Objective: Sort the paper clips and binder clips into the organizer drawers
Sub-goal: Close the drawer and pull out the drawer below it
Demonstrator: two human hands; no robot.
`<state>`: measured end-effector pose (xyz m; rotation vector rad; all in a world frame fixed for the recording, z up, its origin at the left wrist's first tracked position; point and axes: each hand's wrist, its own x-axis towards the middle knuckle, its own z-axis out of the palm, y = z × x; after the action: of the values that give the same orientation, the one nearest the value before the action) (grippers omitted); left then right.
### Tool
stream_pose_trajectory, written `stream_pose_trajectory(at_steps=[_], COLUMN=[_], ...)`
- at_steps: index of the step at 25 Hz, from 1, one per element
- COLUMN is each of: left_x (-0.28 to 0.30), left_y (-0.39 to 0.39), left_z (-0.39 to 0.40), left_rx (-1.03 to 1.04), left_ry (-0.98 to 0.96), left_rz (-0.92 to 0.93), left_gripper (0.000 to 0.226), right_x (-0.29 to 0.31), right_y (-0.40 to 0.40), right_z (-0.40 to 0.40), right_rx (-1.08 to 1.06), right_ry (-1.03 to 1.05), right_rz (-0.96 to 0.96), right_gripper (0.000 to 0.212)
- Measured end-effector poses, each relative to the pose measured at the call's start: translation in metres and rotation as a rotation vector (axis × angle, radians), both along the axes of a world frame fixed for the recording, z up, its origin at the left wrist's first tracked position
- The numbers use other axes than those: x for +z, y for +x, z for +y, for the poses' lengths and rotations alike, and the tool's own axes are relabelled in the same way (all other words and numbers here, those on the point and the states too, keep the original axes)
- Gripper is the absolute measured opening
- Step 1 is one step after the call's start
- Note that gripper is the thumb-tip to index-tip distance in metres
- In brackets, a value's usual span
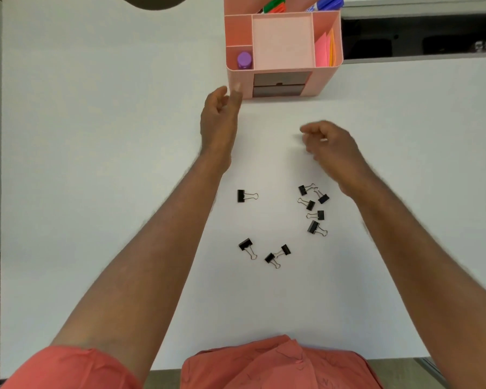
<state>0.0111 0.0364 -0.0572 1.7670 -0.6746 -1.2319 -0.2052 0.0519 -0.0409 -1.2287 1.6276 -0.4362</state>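
A pink organizer (324, 82) stands at the table's far side, its two grey drawers (281, 84) both pushed in at the front. Several black binder clips lie on the white table: one alone (241, 195), a cluster (310, 204) under my right wrist, and three nearer me (245, 244). My left hand (219, 116) is by the organizer's front left corner, its fingers relaxed and its fingertips at the pink wall. My right hand (331, 147) hovers above the table in front of the drawers, blurred, with curled fingers. Whether it holds anything is unclear. I see no paper clips.
The organizer's top compartments hold a purple-capped bottle (244, 60), pink and orange sticky notes (324, 50) and markers (324, 3). The table's far edge (421, 58) runs to the right of the organizer, with a dark gap behind it.
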Motion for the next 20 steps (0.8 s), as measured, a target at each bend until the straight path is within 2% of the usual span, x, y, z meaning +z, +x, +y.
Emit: stream_pose_trajectory(at_steps=[2,4,9,16,20], left_x=[-0.01,-0.019,-0.03,-0.024,-0.019], left_y=[-0.001,-0.001,-0.008,-0.031,-0.027], left_z=[0.033,0.071,0.153,0.182,0.168], left_rx=[-0.082,-0.18,-0.42,-0.497,-0.499], left_ry=[-0.02,-0.069,-0.113,-0.065,-0.015], left_rz=[-0.15,-0.326,-0.645,-0.608,-0.527], left_gripper=[0.045,0.037,0.03,0.034,0.025], right_x=[-0.016,-0.029,-0.035,-0.025,-0.019], right_y=[-0.024,-0.042,-0.036,-0.009,-0.006], right_z=[0.033,0.062,0.109,0.106,0.091], right_rx=[0.093,0.161,0.271,0.353,0.385], right_ry=[-0.06,-0.095,-0.141,-0.087,-0.015], right_rz=[0.178,0.267,0.273,0.181,0.075], right_gripper=[0.029,0.039,0.055,0.05,0.033])
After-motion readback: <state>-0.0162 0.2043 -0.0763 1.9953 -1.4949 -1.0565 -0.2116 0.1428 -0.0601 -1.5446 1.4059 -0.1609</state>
